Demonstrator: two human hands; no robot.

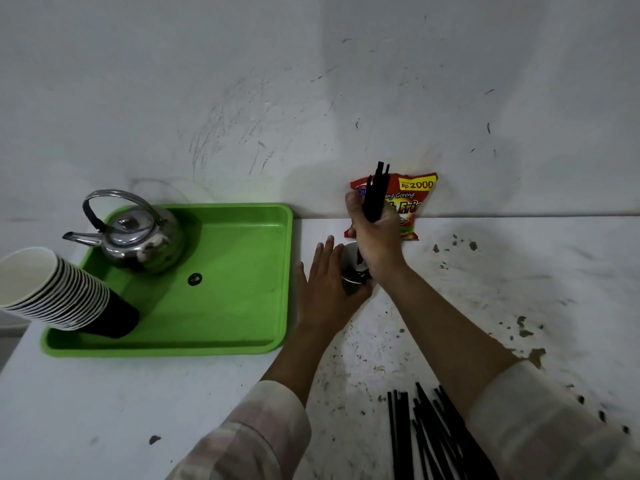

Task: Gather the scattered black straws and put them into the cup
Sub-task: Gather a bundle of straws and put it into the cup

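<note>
1. Nearest to me I see two pale, soft-looking sleeves (249, 434), and under the right forearm a loose heap of thin black straws (426, 434) lying flat on the white worktop (104, 403), well short of both hands. They are straight, matte tubes, crossing one another at slight angles.

2. The worktop around them is smooth and pale but chipped, with dark flecks and worn patches, most of them to the right of the right hand.

3. My left hand (325, 282) lies against the left side of the cup (353, 271), fingers straight and close together, the palm steadying the cup wall rather than curling round it.

4. The cup stands upright between the two hands. It is small, round and grey-looking, and largely hidden; I can make out part of the rim and some black straw ends inside.

5. My right hand (375, 237) is directly above the cup, fisted round a bundle of black straws (375, 195) held almost upright. Their upper ends fan out above the knuckles; their lower ends reach down into the cup mouth.

6. Just behind the right hand, a glossy red and yellow snack packet (417, 199) leans on the scuffed white wall (311, 81).

7. To the left of the left hand sits a green plastic tray (242, 306) with a raised rim and rounded corners. It carries a shiny round metal kettle (142, 237) with an arched handle, and a tilted stack of paper cups (59, 289), white inside, black outside.
</note>
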